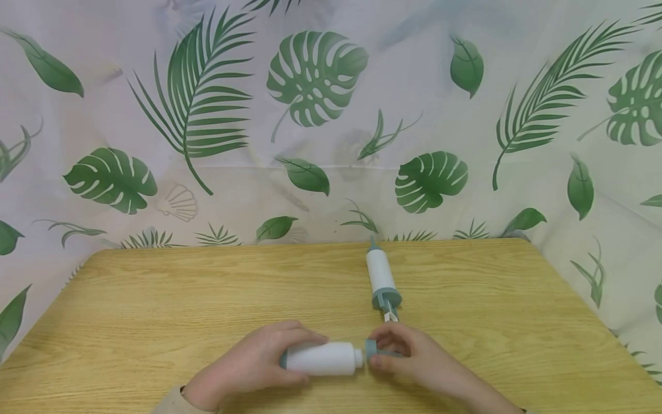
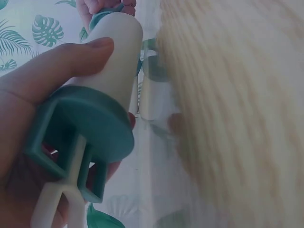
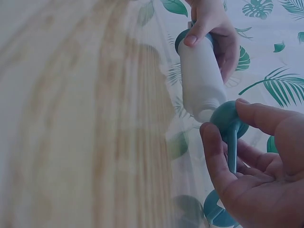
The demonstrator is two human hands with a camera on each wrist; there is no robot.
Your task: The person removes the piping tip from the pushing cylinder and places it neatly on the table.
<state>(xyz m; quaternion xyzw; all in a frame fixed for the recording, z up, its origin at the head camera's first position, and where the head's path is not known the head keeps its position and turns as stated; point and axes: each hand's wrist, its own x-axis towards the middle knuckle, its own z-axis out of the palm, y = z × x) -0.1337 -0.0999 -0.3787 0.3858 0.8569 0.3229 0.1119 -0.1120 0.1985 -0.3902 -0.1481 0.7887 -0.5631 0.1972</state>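
My left hand (image 1: 253,357) grips a white plastic syringe (image 1: 323,359) by its rear half, holding it sideways close over the table. A teal flange (image 2: 92,114) and a white plunger stem (image 2: 78,159) show at its back end in the left wrist view. Its narrow white neck (image 3: 206,115) points toward my right hand (image 1: 414,357). Between thumb and fingers, that hand pinches a teal nozzle cap (image 3: 225,118), its wide end facing the neck and its thin spout (image 3: 232,149) pointing back toward the palm. In the head view a small gap shows between cap and neck.
Beyond my right hand, a second white-and-teal syringe (image 1: 381,270) lies on the wooden table (image 1: 233,287), its teal nozzle (image 1: 373,244) at the back edge. A leaf-printed sheet (image 1: 341,190) hangs behind the table and down its sides.
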